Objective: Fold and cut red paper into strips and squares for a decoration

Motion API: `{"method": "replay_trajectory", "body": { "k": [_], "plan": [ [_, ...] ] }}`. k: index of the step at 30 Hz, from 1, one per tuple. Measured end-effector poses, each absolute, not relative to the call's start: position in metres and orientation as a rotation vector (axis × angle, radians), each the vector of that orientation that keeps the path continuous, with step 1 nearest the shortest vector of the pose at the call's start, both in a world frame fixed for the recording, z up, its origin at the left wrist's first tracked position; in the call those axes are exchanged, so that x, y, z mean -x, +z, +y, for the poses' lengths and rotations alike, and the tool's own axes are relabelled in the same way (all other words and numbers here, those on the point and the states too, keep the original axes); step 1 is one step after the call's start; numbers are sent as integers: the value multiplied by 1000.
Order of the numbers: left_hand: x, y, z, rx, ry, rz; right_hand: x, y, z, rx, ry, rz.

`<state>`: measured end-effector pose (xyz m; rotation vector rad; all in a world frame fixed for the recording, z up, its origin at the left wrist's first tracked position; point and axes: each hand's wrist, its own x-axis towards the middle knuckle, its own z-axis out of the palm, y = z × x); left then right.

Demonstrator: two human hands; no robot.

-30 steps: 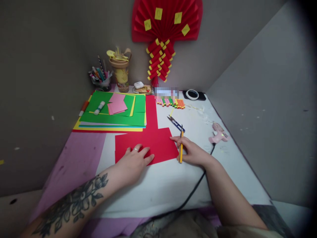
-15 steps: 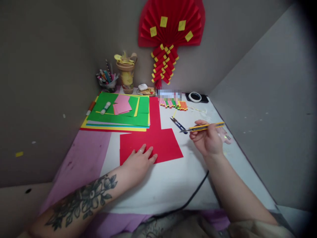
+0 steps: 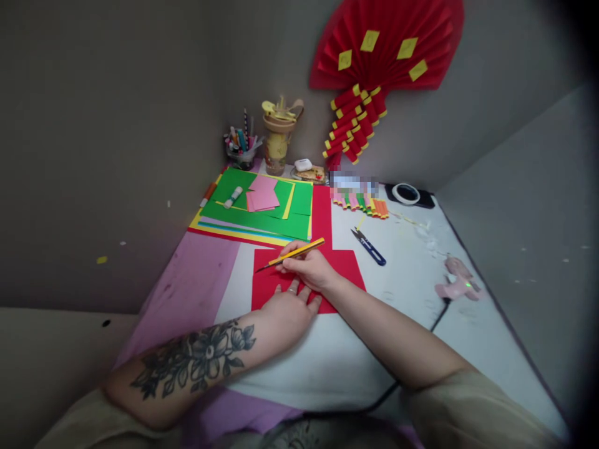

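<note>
My left hand [image 3: 294, 305] lies flat on a sheet of red paper [image 3: 346, 271], fingers spread. My right hand [image 3: 306, 265] grips a yellow craft knife [image 3: 304, 249] just beyond it. The knife's pointed blade angles down to the left, close over the red paper's left part; whether the tip touches the paper I cannot tell. A red strip [image 3: 322, 215] runs back from behind this sheet. Dark blue thread snips [image 3: 369, 246] rest to the right of the paper.
At the left lies a stack of coloured paper [image 3: 281, 227] with pink pieces [image 3: 262, 194] and a glue stick [image 3: 233, 197] on it. Small paper rolls [image 3: 360, 204] sit at the back. A corded pink glue gun [image 3: 456, 280] lies at right; a red fan [image 3: 388, 47] hangs on the wall.
My right hand has brought the craft knife leftward from beside the snips to over the red paper. My left hand stays on the paper. The view has turned somewhat left.
</note>
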<state>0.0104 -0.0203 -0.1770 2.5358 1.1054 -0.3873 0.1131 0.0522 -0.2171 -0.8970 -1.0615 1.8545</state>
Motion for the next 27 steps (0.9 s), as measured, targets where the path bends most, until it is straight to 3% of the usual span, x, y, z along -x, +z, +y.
{"method": "replay_trajectory", "body": {
  "k": [13, 27],
  "plan": [
    [-12, -171, -18, -2446, -422, 1104, -114, -217, 49, 1019, 1466, -1598],
    [-14, -177, -17, -2482, -411, 1127, -116, -225, 49, 1029, 1402, -1728]
  ]
}}
